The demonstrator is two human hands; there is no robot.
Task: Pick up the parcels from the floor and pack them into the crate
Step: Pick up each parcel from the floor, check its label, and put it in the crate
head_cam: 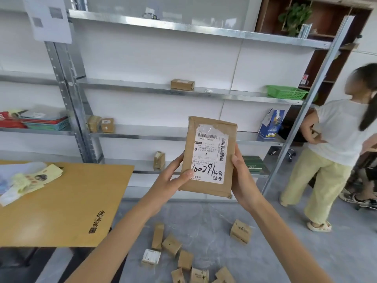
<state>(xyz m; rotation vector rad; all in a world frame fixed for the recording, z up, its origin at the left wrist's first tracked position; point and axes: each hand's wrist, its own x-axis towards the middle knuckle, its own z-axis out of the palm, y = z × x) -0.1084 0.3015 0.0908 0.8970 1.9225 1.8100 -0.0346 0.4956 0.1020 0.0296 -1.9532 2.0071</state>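
Both hands hold one flat brown parcel [209, 156] upright at chest height in front of the metal shelves [183, 90], the left hand [173, 180] pinching its lower left edge (thumb on the label), the right hand [242, 176] gripping its right edge, above small parcels [171, 245] scattered on the floor [285, 242].

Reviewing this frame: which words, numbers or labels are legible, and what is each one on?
"100291": handwritten on the label of the held parcel.
"抖音 邮政": printed on the same label.
"BELLO LEMON": on the blue box.
Label's address lines and barcode digits: too small to read.
Characters on the yellow board: too stylised to read.
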